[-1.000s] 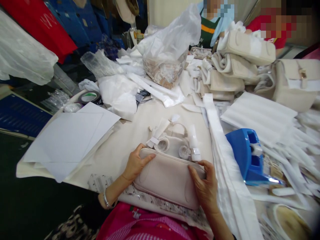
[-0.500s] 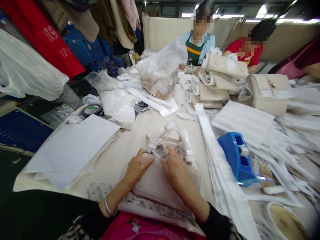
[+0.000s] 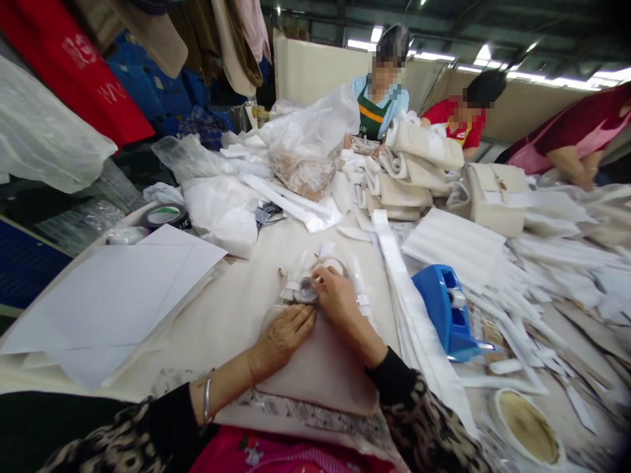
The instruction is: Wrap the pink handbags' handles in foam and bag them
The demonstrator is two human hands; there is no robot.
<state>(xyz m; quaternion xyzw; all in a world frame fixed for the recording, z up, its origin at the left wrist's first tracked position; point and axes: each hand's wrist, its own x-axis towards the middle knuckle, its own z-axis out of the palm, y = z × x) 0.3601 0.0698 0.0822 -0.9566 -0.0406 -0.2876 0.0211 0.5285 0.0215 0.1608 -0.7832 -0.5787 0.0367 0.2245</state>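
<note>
A pale pink-beige handbag (image 3: 325, 374) lies on the table in front of me. Clear-wrapped straps and a coiled, wrapped piece (image 3: 306, 291) sit at its far edge. My left hand (image 3: 286, 338) rests flat on the bag's upper left part, fingers stretched and together, their tips just below the coil. Over the coil's right side, my right hand (image 3: 338, 299) has thumb and fingers bent together in a pinch. What lies between those fingertips is too small to make out. A white-wrapped strap end (image 3: 355, 276) stands right of that hand.
White paper sheets (image 3: 113, 295) lie left, with a black tape roll (image 3: 165, 215) behind. Right are long white strips (image 3: 419, 335), a blue tape dispenser (image 3: 444, 312) and a round tub (image 3: 527, 427). Stacked beige bags (image 3: 424, 167) and co-workers (image 3: 377, 108) are at the back.
Both hands were at the bag's top edge. My left hand has flattened onto the bag, and my right hand has moved up to the wrapped coil. The camera view has shifted slightly.
</note>
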